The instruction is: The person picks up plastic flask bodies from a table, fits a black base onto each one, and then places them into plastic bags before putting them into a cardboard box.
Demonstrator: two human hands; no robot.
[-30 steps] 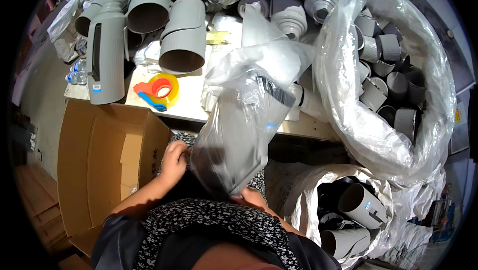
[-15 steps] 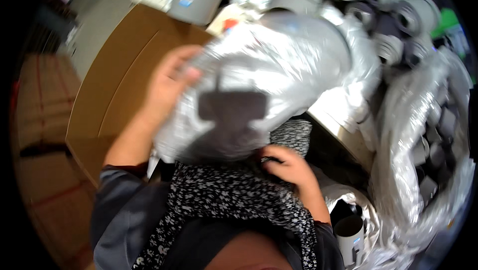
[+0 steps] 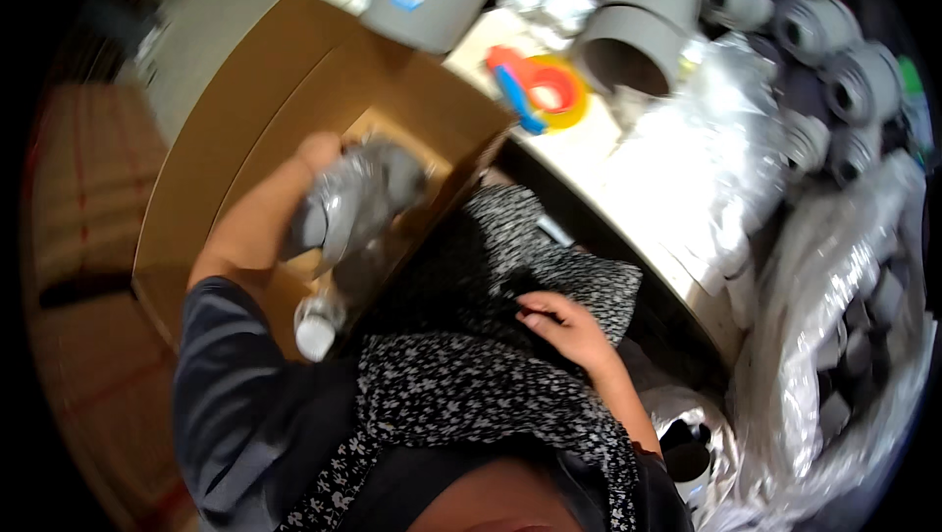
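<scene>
My left hand [image 3: 319, 154] is down inside an open cardboard box [image 3: 250, 120]. It grips the top of a clear plastic bag [image 3: 358, 203] with grey pipe pieces in it; most of the fingers are hidden behind the bag. Near my body in the same box lies another piece with a white round end [image 3: 315, 336], also in clear plastic. My right hand [image 3: 569, 328] rests over my lap against the black-and-white patterned apron [image 3: 471, 375]. Its fingers are loosely bent and a little apart, with nothing visible held in them.
To the right a white tabletop [image 3: 589, 164] carries a roll of orange and yellow tape [image 3: 551, 90] with a blue piece, large grey pipes [image 3: 638, 26] and crumpled clear plastic [image 3: 711, 149]. A big plastic bag of grey fittings [image 3: 785, 336] stands at right. Stacked cartons [image 3: 98, 267] are at left.
The left hand has lowered the plastic bag from in front of my chest into the cardboard box. The tape and tabletop are now uncovered. The right hand has barely moved.
</scene>
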